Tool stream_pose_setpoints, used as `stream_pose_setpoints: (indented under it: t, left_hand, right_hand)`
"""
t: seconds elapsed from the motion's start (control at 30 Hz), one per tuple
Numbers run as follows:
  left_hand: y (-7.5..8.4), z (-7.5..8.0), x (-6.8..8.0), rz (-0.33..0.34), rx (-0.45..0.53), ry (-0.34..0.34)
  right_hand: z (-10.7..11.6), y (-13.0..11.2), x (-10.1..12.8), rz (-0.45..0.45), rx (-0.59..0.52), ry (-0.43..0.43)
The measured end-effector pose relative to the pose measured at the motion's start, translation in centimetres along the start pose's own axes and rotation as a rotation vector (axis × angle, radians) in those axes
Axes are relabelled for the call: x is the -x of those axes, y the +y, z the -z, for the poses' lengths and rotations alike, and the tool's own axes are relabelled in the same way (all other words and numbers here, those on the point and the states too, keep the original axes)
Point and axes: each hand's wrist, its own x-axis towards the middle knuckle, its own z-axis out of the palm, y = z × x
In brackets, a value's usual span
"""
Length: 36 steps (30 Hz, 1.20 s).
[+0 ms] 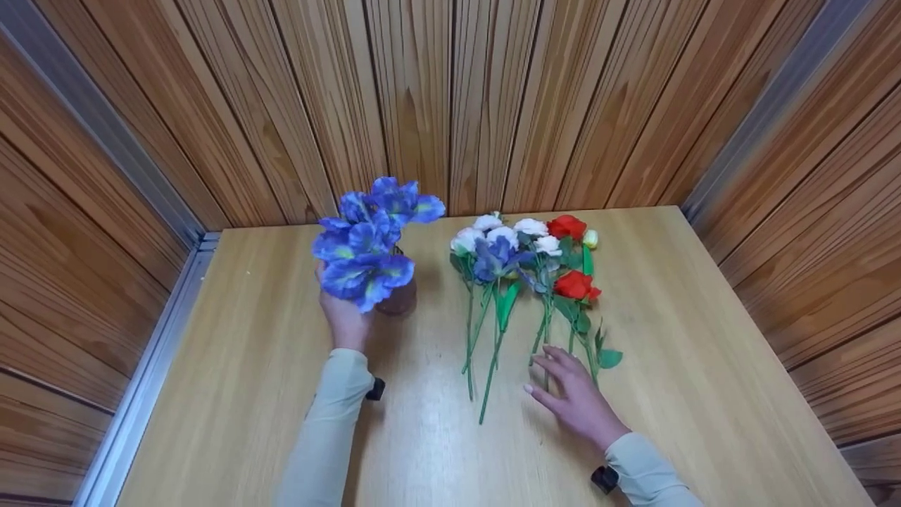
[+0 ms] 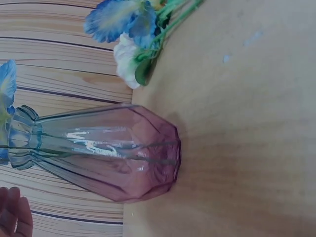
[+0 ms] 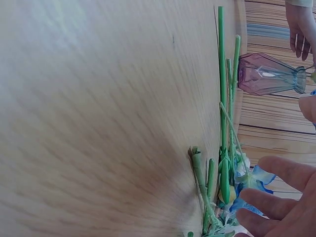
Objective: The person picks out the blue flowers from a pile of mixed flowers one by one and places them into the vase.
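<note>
Gripping nothing with loose left hand (image 1: 345, 318) beside tall pink-and-blue glass vase (image 2: 108, 153), likely for keeping frilly blue flowers (image 1: 364, 243) upright. Likewise nothing with finger-spread right hand (image 1: 574, 394), near thin green stems (image 3: 199, 170).

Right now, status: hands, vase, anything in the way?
Left hand beside blue flowers, right hand near loose stems. Vase upright, holding blue flowers. Sightline blocked: flowers cover much of it in head view.

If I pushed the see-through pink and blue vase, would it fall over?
The tall, faceted, see-through pink-and-blue vase might tip if pushed near its top, since big ruffled blue flowers spread above it. It could feel slippery, because its surface looks shiny. It may be fragile too: it looks like glass.
</note>
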Motion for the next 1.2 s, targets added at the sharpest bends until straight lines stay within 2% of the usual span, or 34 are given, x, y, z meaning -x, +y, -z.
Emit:
stream_pose_setpoints:
  t: [0.03,0.1,0.2,0.23,0.27,0.33,0.37,0.53,0.67,0.77,0.93,1.1,1.13,1.2]
  left_hand:
    - [0.1,0.0,0.1,0.001,-0.079,0.002]
    - [0.1,0.3,0.3,-0.058,-0.409,-0.003]
    - [-0.1,0.9,0.5,-0.232,-0.837,-0.063]
    - [-0.2,1.1,0.5,-0.301,-0.947,-0.077]
    - [-0.3,1.2,0.5,-0.357,-1.012,-0.089]
    - [-0.5,1.4,0.6,-0.429,-1.023,-0.121]
    - [-0.6,1.4,0.5,-0.440,-1.028,-0.125]
    - [-0.7,1.4,0.4,-0.408,-1.011,-0.094]
    - [-0.6,1.5,0.3,-0.347,-0.955,-0.060]
    - [-0.5,1.6,0.3,-0.337,-0.922,-0.053]
    - [-0.3,1.8,0.4,-0.353,-0.951,-0.070]
    - [-0.6,2.3,0.8,-0.401,-1.016,-0.107]
    - [-0.7,2.4,0.9,-0.399,-1.014,-0.112]
    - [-0.8,2.5,1.2,-0.354,-1.003,-0.106]
  right_hand:
    - [0.1,0.0,0.0,-0.003,-0.001,-0.003]
    - [0.1,-0.1,0.0,-0.007,0.000,-0.007]
    - [0.2,-0.1,0.0,-0.008,-0.003,-0.003]
    - [0.3,-0.1,0.0,0.002,-0.002,0.002]
    - [0.3,-0.1,0.0,0.012,-0.002,0.009]
    - [0.3,-0.1,0.0,0.033,-0.002,0.022]
    - [0.3,-0.1,0.0,0.040,-0.001,0.026]
    - [0.3,-0.2,0.1,0.039,-0.004,0.028]
    - [0.3,-0.2,0.1,0.027,-0.007,0.023]
    - [0.3,-0.2,0.0,0.020,-0.014,0.022]
    - [0.4,-0.2,0.1,0.022,-0.018,0.025]
    - [0.4,-0.1,0.1,0.040,-0.009,0.045]
    - [0.4,-0.1,0.1,0.041,-0.011,0.048]
    - [0.4,-0.1,0.2,0.044,-0.010,0.055]
